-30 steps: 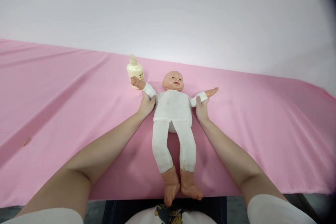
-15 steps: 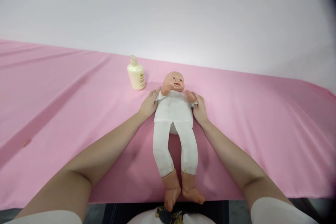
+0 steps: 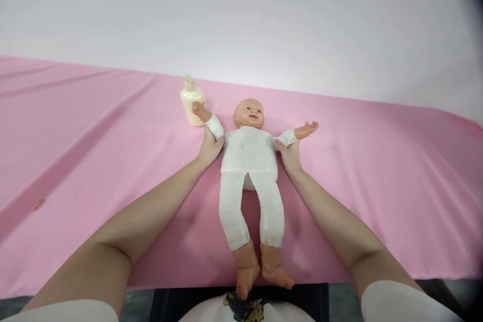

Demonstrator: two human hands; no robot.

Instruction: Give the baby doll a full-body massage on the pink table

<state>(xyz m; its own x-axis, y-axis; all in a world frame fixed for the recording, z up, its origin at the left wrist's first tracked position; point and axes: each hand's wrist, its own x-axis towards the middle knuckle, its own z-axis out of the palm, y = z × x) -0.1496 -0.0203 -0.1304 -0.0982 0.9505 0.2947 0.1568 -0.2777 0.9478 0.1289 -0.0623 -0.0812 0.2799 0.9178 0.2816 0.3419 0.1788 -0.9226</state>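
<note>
- Okay, clock is centred on the doll's chest (image 3: 249,153), as I see it.
- Doll: on its back on pink cloth (image 3: 113,171), head (image 3: 249,113) at 12, feet (image 3: 260,269) at 6. White body and legs, bare feet. Toes of one foot show past the near cloth edge.
- Doll arms: spread, one to 10, other to 2.
- My left hand (image 3: 211,147): at 9, partly curled, thumb by the shoulder, on the doll arm (image 3: 216,127) that points to 10. Fingers go behind that arm; can't tell how tight.
- My right hand (image 3: 290,155): at 3, same deal, partly curled on the doll arm (image 3: 287,137) that points to 2, thumb near the shoulder. Fingertips mostly hidden, grip force unclear.
- Bottle (image 3: 191,98): cream, pump top, upright, between 10 and 11. Doll's hand overlaps it in view; can't tell if they touch.
- Small bit (image 3: 38,205): brownish, on the cloth, between 8 and 9, well apart from everything. Too small to name.
- White backdrop (image 3: 241,20): past the cloth, at 12.
- My shirt (image 3: 211,309): at 6, white, dark and yellow print, just beyond the feet.
</note>
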